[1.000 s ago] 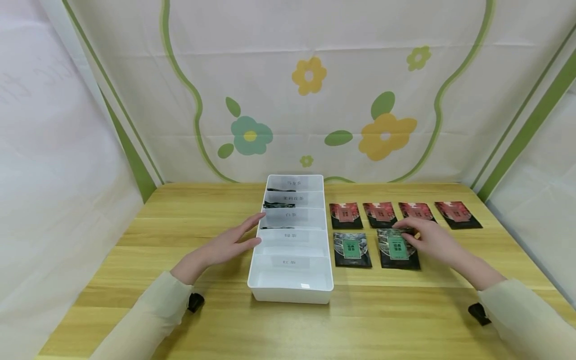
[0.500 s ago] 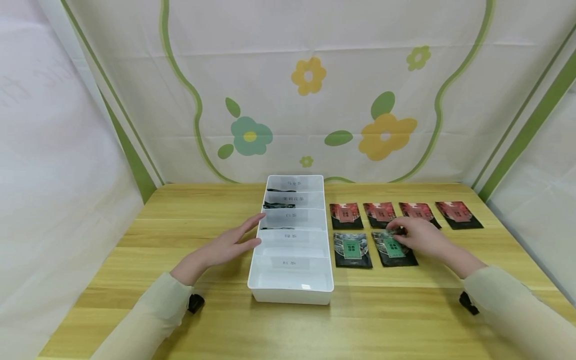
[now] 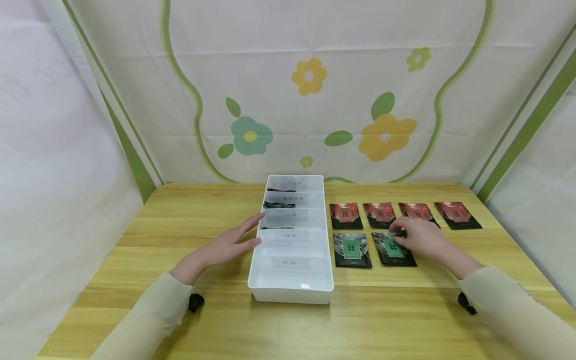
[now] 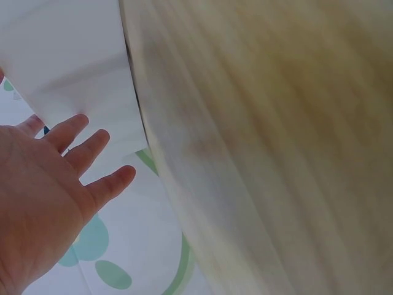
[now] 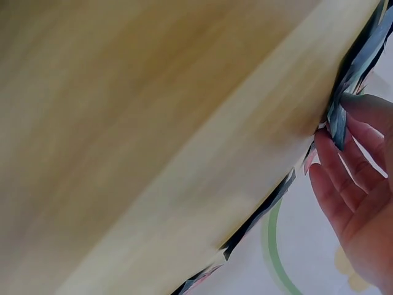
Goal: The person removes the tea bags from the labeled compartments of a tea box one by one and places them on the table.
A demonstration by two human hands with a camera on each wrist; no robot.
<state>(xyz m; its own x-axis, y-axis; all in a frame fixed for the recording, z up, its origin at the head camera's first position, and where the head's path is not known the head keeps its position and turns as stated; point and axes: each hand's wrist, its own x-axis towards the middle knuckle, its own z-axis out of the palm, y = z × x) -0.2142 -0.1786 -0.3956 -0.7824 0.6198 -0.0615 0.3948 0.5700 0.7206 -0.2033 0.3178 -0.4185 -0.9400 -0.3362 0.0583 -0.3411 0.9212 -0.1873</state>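
Note:
In the head view, my right hand (image 3: pixel 420 240) pinches the top edge of a black-and-green tea packet (image 3: pixel 394 256). The right wrist view shows that edge bent up between thumb (image 5: pixel 366 110) and fingers, while the rest of the packet lies near the table. Left of it is a second green tea packet (image 3: pixel 352 257), lying flat. My left hand (image 3: pixel 222 245) has its fingers spread against the left side of a long white divided box (image 3: pixel 292 296). In the left wrist view the fingers (image 4: pixel 92 150) are extended beside the box wall (image 4: pixel 80 74).
Several red-and-black tea packets (image 3: pixel 345 216) lie in a row behind the green ones. Dark packets (image 3: pixel 279 205) sit in the box's three rear compartments, which bear printed labels. A white flowered cloth (image 3: pixel 288 110) rises behind the wooden table (image 3: pixel 382 320).
My right hand has shifted slightly left and now pinches the packet's top edge. The packet has moved a little left and turned slightly. The left hand and box have stayed put.

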